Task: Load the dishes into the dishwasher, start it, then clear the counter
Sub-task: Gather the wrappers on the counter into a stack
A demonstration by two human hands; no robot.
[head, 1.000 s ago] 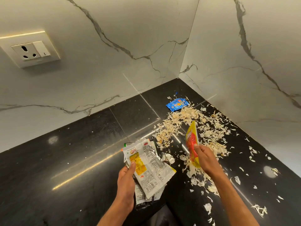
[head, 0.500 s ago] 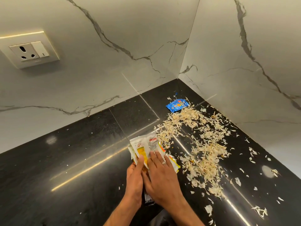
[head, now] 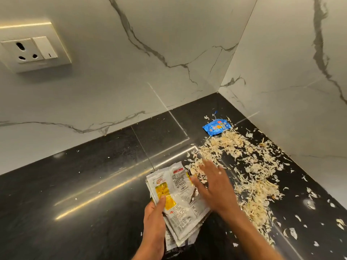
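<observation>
Two bare forearms rise from the near edge, with no sleeves on either as far as they show. The left hand (head: 154, 218) and right hand (head: 216, 188) wear no gloves; both are motion-blurred, the right more so

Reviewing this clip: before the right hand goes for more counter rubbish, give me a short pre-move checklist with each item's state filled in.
1. Left hand grips the stack of empty packets, thumb on top: ok.
2. Right hand free, fingers spread, holding nothing: ok.
3. Blue sachet in plain sight near the corner, nothing lying on it: ok.
4. Counter cleared of peel scraps: not ok, they are strewn widely.
5. Bin or bag for the rubbish in view: cannot tell, none shows.
</observation>
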